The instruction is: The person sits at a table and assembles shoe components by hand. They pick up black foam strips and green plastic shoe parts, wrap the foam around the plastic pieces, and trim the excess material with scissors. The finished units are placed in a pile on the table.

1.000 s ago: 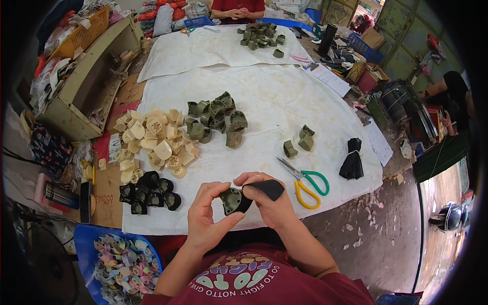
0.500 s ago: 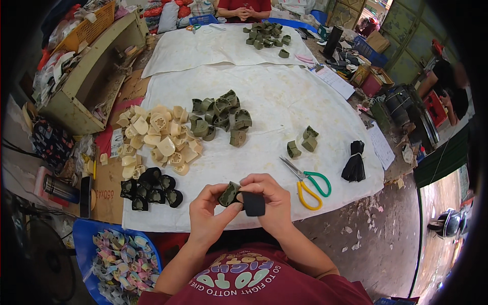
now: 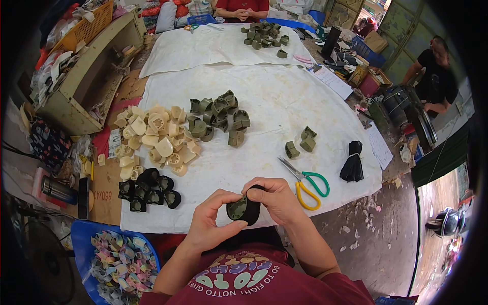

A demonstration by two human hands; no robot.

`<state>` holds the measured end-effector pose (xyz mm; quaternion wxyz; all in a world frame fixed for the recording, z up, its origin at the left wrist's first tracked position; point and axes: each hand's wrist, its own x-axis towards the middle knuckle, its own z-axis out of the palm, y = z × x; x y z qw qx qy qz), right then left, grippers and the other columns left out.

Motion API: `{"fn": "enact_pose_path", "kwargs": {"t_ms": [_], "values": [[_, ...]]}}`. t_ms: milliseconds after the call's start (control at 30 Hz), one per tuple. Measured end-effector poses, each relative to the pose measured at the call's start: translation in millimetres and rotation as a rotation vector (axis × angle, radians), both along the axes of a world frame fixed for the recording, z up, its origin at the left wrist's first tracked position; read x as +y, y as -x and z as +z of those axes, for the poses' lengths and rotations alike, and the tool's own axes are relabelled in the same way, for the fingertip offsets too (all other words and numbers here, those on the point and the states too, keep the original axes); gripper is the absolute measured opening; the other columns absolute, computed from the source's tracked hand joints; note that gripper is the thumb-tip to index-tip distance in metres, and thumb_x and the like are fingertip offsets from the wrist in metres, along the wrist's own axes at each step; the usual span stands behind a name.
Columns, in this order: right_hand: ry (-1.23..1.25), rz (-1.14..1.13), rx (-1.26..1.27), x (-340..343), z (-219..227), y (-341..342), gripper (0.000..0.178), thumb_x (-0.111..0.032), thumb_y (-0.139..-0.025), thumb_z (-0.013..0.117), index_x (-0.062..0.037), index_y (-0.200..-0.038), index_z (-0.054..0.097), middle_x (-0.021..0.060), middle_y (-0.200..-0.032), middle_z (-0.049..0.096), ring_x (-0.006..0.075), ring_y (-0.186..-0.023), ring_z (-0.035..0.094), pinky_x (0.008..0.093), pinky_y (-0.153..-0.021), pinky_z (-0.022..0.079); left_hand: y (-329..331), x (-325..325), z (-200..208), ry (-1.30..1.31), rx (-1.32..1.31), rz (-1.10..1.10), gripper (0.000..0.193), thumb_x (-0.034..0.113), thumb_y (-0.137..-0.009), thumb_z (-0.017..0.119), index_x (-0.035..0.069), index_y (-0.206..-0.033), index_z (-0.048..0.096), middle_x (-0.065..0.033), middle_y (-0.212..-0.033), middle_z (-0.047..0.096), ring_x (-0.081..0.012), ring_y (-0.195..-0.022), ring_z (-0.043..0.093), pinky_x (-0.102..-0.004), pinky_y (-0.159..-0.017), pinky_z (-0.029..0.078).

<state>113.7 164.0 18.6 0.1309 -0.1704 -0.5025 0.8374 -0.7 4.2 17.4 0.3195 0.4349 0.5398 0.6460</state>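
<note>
At the table's near edge I hold an olive-green block shoe heel with a black fabric strip around its right side. My left hand grips the heel from the left, thumb below and fingertips at the top. My right hand pinches the strip against the heel at the upper right. Black-covered heels lie to the left, below a heap of beige plastic heels. Olive heels are piled beyond, and a few more lie to the right.
Scissors with yellow and green handles lie right of my hands, near a tied black strip bundle. A blue tub of colourful pieces stands at lower left. One person sits opposite; another is at the right.
The black strip hung as a flap beside the heel; now it curves around the heel's side. My right fingers have shifted onto it. The person at the right has come further into view.
</note>
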Motion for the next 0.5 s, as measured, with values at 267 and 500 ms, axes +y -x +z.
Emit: {"fn": "enact_pose_path", "kwargs": {"t_ms": [267,500], "values": [[-0.656,-0.251,0.1,-13,6,-1,0.007,-0.002,-0.082,0.067,0.0019,-0.087,0.07,0.0057,-0.084,0.065,0.0113,-0.079,0.059,0.0251,-0.073,0.047,5,-1,-10,-0.021,-0.207,-0.065,0.045,-0.001,-0.07,0.073,-0.002,-0.113,0.059,-0.0057,-0.104,0.058,-0.0148,-0.1,0.053,-0.0289,-0.091,0.039],[-0.223,-0.105,-0.032,-9,4,-1,0.006,-0.002,-0.083,0.067,0.0015,-0.087,0.069,0.0035,-0.08,0.064,0.0101,-0.077,0.058,0.0231,-0.069,0.046,5,1,-6,-0.061,-0.029,-0.048,0.045,-0.001,-0.071,0.073,0.0,-0.114,0.059,-0.0055,-0.102,0.059,-0.0138,-0.096,0.054,-0.0278,-0.088,0.04]]}}
